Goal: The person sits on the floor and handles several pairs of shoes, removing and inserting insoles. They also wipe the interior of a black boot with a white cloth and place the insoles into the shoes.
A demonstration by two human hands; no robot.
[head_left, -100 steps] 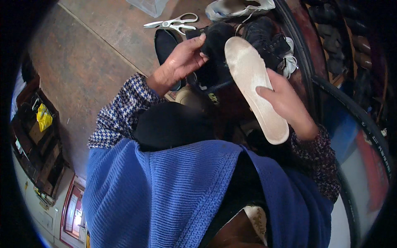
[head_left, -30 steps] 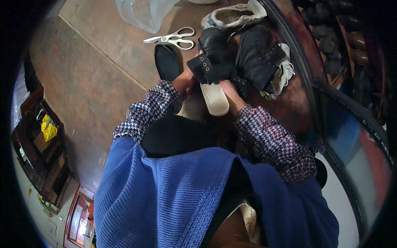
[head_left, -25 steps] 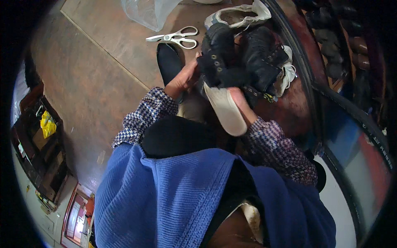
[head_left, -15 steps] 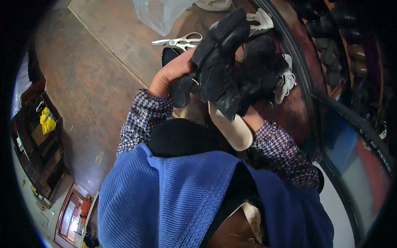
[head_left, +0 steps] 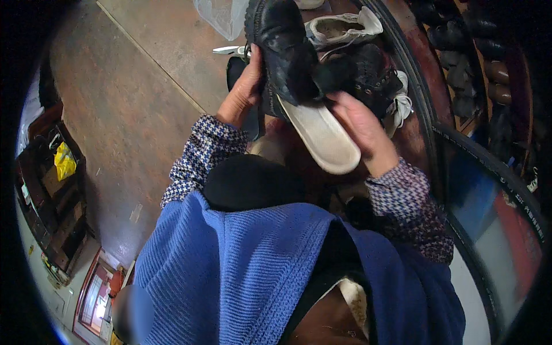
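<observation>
A black lace-up boot [head_left: 282, 52] is held up at an angle over the work area, sole edge to the left. My left hand [head_left: 247, 86] is closed around its sole side, thumb upward. A pale insole [head_left: 328, 138] sticks out of the boot toward me, its rounded end free and its other end hidden. Along the insole's right edge lies my right hand [head_left: 365, 129], its fingertips against the boot and some fingers out of sight beneath. More black footwear [head_left: 374, 75] with eyelets sits just beyond that hand.
White-handled scissors [head_left: 230, 50] and a clear plastic bag [head_left: 221, 17] lie on the brown surface [head_left: 144, 98]. A white shoe [head_left: 345, 27] sits at the far right, with white laces [head_left: 401, 103] nearer. A black-edged rim [head_left: 422, 98] curves along the right, beside shelved dark shoes [head_left: 460, 75].
The boot has moved away from me and turned, so more of the insole shows. My right hand has come up from beneath it, and the white shoe behind is more exposed.
</observation>
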